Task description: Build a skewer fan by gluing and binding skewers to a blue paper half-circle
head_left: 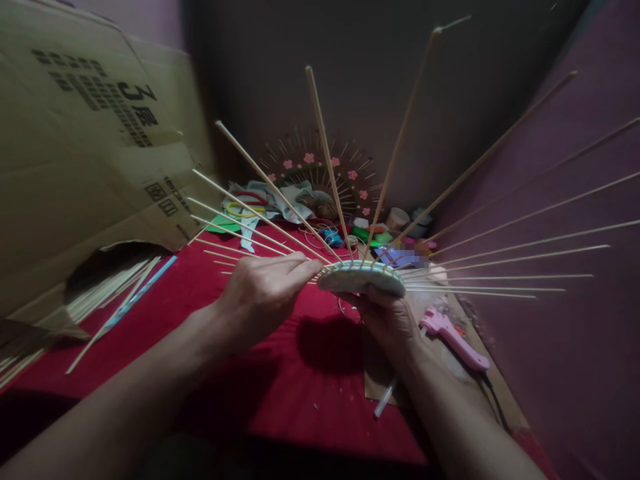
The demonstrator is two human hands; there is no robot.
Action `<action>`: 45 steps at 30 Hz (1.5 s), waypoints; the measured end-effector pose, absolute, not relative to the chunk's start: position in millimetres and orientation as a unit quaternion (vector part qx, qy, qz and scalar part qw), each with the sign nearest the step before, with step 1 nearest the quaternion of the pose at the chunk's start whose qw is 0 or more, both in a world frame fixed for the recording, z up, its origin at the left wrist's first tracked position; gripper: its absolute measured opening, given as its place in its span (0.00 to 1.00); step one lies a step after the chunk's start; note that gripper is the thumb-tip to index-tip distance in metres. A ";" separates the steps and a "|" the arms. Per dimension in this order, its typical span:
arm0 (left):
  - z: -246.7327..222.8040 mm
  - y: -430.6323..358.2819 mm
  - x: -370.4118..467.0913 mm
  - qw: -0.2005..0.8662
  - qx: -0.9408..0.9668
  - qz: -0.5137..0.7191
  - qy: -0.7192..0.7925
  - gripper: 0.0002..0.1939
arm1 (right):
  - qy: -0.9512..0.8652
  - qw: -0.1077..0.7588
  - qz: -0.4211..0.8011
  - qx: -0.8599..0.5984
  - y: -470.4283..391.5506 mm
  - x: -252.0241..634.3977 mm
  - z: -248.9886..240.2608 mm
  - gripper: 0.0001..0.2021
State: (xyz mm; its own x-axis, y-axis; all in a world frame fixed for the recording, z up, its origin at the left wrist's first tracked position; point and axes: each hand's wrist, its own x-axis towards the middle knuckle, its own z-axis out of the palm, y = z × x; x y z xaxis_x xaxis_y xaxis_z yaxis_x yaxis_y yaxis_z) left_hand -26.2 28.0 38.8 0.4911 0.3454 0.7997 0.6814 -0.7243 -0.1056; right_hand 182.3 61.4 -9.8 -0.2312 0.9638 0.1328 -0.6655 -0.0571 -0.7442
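Observation:
A round pale disc (pixel 361 279) is held up above the red cloth, with thin wooden sticks (pixel 325 147) fanning out from its edge in all directions. My right hand (pixel 389 317) grips the disc from below, thumb on its near face. At the disc's left edge, my left hand (pixel 273 283) has its fingers pinched together where the sticks come out. Whether a stick is between those fingertips is hidden.
A cardboard box (pixel 95 153) with loose sticks stands at left. At right lies a pink glue gun (pixel 455 339) with a cable. Behind are a flower-decorated stick fan (pixel 310 160), scissors and coloured craft bits. A purple wall (pixel 565 347) borders the right.

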 end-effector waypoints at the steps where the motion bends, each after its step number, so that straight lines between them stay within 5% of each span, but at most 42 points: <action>1: 38.7 27.8 -25.3 0.217 -0.835 -0.404 -0.304 0.10 | -0.362 0.583 0.698 -0.207 61.6 182.3 -9.9 0.09; 37: 39.6 20.7 -15.8 0.305 -0.832 -0.345 -0.309 0.11 | -0.523 0.519 0.652 -0.181 53.8 179.3 1.0 0.11; 45: 37.0 27.6 -26.2 0.268 -0.815 -0.403 -0.318 0.10 | -0.399 0.579 0.679 -0.211 57.9 178.6 -5.3 0.09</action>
State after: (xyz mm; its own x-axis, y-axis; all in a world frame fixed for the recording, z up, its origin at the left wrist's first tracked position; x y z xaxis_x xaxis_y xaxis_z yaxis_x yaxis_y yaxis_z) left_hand -26.2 27.6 37.0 0.4719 0.3024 0.8282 0.7354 -0.6531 -0.1806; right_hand 178.6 57.9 -5.3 -0.2400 0.9549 0.1748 -0.6175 -0.0113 -0.7865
